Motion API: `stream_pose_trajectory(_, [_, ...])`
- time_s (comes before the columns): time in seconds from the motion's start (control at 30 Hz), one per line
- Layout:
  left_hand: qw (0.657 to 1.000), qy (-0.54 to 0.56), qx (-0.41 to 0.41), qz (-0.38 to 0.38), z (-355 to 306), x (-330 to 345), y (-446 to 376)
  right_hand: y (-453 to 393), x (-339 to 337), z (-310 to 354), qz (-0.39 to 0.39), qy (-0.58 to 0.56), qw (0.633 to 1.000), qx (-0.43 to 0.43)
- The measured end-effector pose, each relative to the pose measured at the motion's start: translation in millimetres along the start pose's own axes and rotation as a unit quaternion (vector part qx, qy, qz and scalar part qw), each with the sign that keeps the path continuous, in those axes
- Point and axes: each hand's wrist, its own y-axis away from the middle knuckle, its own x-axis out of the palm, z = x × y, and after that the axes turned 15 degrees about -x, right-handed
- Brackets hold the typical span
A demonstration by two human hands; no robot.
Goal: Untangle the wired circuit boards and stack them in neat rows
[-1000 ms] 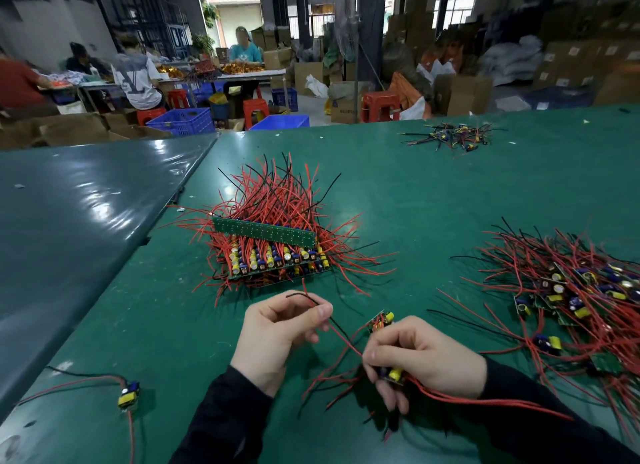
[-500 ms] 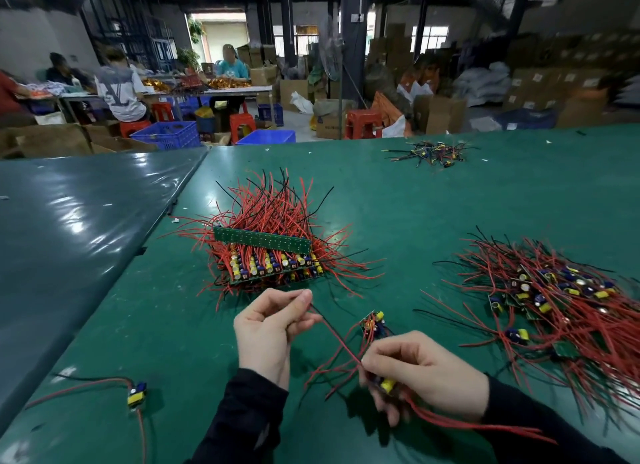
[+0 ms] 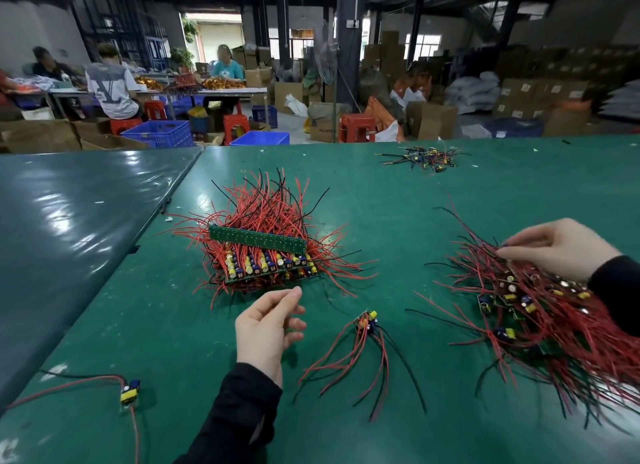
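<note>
A neat stack of circuit boards with red and black wires fanning out sits at the centre of the green table. My left hand hovers just in front of it, fingers relaxed and holding nothing. A small bunch of boards lies loose on the table between my hands, its wires spread toward me. My right hand reaches over the tangled pile of boards on the right, with its fingertips touching the wires at the pile's far edge.
A single board with two long wires lies near the front left edge. A small heap of wired parts sits at the far side. A grey table adjoins on the left. People work at benches beyond.
Both hands have let go of the small bunch, which now lies on the table. My right hand has moved right onto the tangled pile. My left hand released the wire it pinched.
</note>
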Motion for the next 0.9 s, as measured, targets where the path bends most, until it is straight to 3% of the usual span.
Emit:
stream_pose_trajectory(0.1, [1.000, 0.001, 0.007, -0.011, -1, -2, 0, -8, -11, -3, 0.043, 0.157, 0.986, 0.020])
stream_pose_trajectory(0.17, [1.000, 0.004, 0.008, -0.010, -1, -3, -2, -10, -18, 8, 0.037, 0.186, 0.982, -0.012])
stream_pose_trajectory(0.3, [1.000, 0.003, 0.003, 0.002, 0, -3, -2, -2, -14, 52, 0.041, 0.134, 0.978, -0.156])
stream_pose_trajectory(0.43, [1.000, -0.022, -0.002, 0.018, 2, -3, -1, 16, 40, 93, 0.182, 0.041, 0.946, -0.267])
stream_pose_trajectory(0.5, [0.999, -0.031, -0.006, 0.020, 2, -4, -2, 18, 79, 96, 0.204, 0.045, 0.935, -0.286])
stream_pose_trajectory(0.67, [0.994, -0.079, -0.044, 0.053, 6, -5, -6, 17, 146, 85, 0.198, 0.039, 0.948, -0.247])
stream_pose_trajectory(0.77, [0.984, -0.135, -0.073, 0.089, 10, -4, -8, 13, 159, 80, 0.158, -0.085, 0.962, -0.207])
stream_pose_trajectory(0.9, [0.954, -0.231, -0.077, 0.176, 9, -8, -11, 19, 168, 78, 0.162, -0.365, 0.908, -0.127])
